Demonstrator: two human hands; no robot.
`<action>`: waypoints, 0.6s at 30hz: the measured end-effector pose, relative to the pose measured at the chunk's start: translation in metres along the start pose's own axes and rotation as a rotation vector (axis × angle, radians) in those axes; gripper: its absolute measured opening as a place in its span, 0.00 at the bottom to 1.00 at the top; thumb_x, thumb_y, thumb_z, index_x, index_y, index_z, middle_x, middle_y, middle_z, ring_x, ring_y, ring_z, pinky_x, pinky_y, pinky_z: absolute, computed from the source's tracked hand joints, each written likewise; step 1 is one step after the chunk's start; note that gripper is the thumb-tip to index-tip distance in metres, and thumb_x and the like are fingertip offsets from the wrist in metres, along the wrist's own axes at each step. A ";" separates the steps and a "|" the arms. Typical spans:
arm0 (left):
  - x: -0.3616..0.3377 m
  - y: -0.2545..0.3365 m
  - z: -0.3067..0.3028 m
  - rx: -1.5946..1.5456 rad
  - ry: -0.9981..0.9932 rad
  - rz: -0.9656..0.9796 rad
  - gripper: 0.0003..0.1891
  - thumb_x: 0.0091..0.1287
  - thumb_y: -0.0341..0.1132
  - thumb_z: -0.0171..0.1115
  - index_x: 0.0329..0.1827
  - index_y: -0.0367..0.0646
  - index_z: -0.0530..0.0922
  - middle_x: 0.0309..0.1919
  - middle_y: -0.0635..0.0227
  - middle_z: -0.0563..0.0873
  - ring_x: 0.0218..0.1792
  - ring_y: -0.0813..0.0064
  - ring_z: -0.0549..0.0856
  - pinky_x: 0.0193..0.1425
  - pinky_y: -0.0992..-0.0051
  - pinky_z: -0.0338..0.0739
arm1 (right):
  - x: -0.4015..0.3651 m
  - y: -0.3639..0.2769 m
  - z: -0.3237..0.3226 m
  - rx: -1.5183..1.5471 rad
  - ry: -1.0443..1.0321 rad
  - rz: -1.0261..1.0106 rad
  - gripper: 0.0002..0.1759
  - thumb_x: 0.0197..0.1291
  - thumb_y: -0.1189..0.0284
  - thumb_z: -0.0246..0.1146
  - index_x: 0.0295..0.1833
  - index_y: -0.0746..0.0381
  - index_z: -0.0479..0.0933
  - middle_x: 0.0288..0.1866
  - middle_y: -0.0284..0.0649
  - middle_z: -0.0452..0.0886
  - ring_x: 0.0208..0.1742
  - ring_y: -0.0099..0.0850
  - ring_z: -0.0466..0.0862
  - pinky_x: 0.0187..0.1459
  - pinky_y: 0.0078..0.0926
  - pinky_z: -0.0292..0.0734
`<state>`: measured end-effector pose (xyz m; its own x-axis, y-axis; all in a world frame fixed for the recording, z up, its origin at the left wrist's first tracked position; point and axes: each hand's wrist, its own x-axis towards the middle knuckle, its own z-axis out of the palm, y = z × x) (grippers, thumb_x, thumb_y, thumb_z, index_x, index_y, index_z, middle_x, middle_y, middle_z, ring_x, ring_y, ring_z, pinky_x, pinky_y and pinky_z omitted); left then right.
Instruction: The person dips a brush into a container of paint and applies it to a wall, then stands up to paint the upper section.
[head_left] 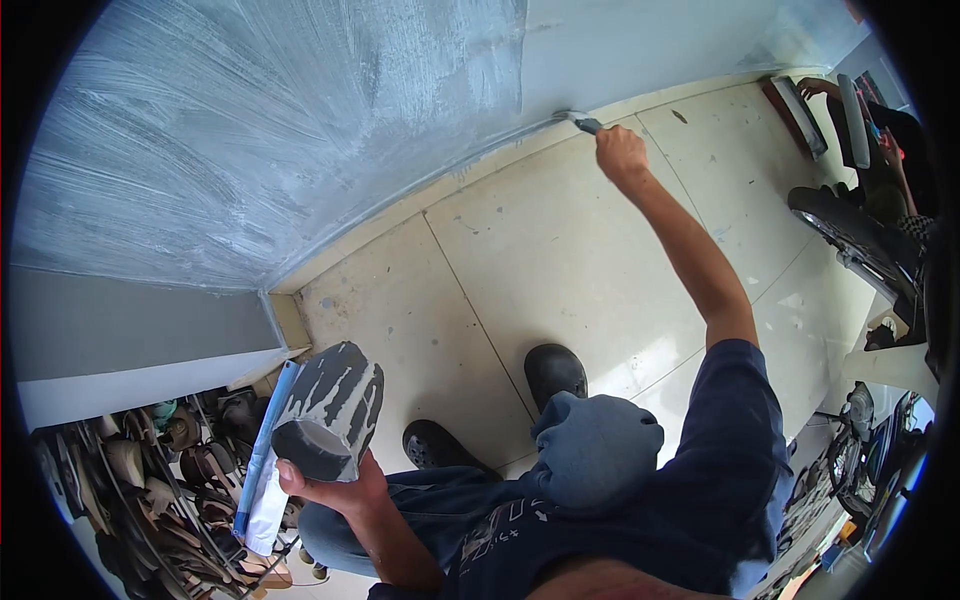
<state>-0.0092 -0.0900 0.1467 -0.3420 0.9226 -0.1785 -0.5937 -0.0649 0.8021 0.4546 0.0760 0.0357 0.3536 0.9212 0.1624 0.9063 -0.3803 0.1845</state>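
My right hand [622, 153] is closed around the dark handle of a paintbrush [583, 122]. The brush's bristles touch the bottom of the wall, just above the cream skirting [480, 172]. On the left of that spot the wall [300, 120] carries streaky blue-grey paint; to the right its surface looks smoother and more even. Low at my left side, my left hand [345, 488] grips a dark paint pot [335, 405] with pale drips down its outside. The pot is tilted, and what is inside it cannot be made out clearly.
Cream floor tiles [480, 260] with paint specks lie around my dark clogs [553, 372]. Many shoes [180, 470] are piled at the lower left, beside a blue-and-white roll [265, 460]. Another person [890, 150] and a motorbike wheel [840, 215] are at the right.
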 end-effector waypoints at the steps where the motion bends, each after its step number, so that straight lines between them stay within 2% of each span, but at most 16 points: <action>1: 0.000 -0.001 0.002 0.007 -0.013 0.009 0.38 0.55 0.60 0.52 0.63 0.42 0.66 0.58 0.58 0.73 0.58 0.58 0.75 0.61 0.56 0.70 | -0.003 -0.009 -0.008 0.003 -0.028 -0.035 0.11 0.59 0.72 0.52 0.35 0.61 0.81 0.32 0.46 0.83 0.36 0.40 0.85 0.36 0.35 0.82; 5: 0.003 0.003 -0.004 0.003 -0.055 -0.034 0.38 0.54 0.60 0.53 0.62 0.41 0.66 0.57 0.57 0.74 0.58 0.59 0.75 0.61 0.56 0.70 | -0.010 -0.045 -0.044 0.032 -0.072 -0.140 0.11 0.59 0.72 0.52 0.36 0.60 0.81 0.34 0.46 0.83 0.37 0.41 0.85 0.37 0.36 0.82; 7: 0.006 0.000 -0.009 -0.047 -0.115 -0.006 0.38 0.57 0.61 0.52 0.66 0.47 0.60 0.61 0.56 0.69 0.59 0.49 0.73 0.51 0.35 0.72 | -0.011 -0.058 -0.062 0.075 -0.021 -0.275 0.08 0.54 0.74 0.55 0.33 0.63 0.80 0.31 0.49 0.82 0.34 0.43 0.85 0.35 0.36 0.82; 12: 0.005 0.008 -0.013 -0.065 -0.163 -0.009 0.38 0.57 0.61 0.52 0.66 0.45 0.61 0.61 0.56 0.70 0.59 0.51 0.73 0.51 0.38 0.73 | -0.009 -0.081 -0.114 0.054 -0.006 -0.318 0.08 0.53 0.75 0.55 0.34 0.64 0.80 0.32 0.50 0.82 0.35 0.44 0.85 0.36 0.37 0.81; 14: 0.006 0.013 -0.014 -0.065 -0.205 -0.034 0.38 0.57 0.61 0.51 0.65 0.45 0.62 0.60 0.56 0.71 0.58 0.52 0.74 0.51 0.39 0.73 | -0.014 -0.082 -0.154 0.000 -0.035 -0.270 0.09 0.56 0.74 0.55 0.38 0.61 0.81 0.36 0.48 0.82 0.40 0.40 0.85 0.38 0.35 0.82; 17: 0.004 0.014 -0.007 -0.078 -0.244 -0.038 0.37 0.57 0.61 0.51 0.64 0.45 0.64 0.59 0.57 0.73 0.57 0.54 0.75 0.52 0.41 0.74 | -0.024 -0.067 -0.206 0.026 0.109 -0.217 0.09 0.55 0.73 0.56 0.36 0.63 0.80 0.34 0.50 0.82 0.38 0.44 0.84 0.39 0.37 0.81; 18: 0.003 0.016 -0.004 -0.065 -0.276 -0.047 0.37 0.57 0.61 0.51 0.64 0.44 0.64 0.58 0.58 0.73 0.56 0.54 0.76 0.52 0.42 0.74 | -0.027 -0.061 -0.226 0.059 0.138 -0.163 0.10 0.54 0.69 0.58 0.37 0.61 0.81 0.34 0.49 0.81 0.38 0.46 0.83 0.40 0.40 0.80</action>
<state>-0.0225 -0.0894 0.1563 -0.1071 0.9932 -0.0460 -0.6527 -0.0353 0.7568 0.3376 0.0558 0.2390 0.1696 0.9488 0.2665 0.9622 -0.2178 0.1632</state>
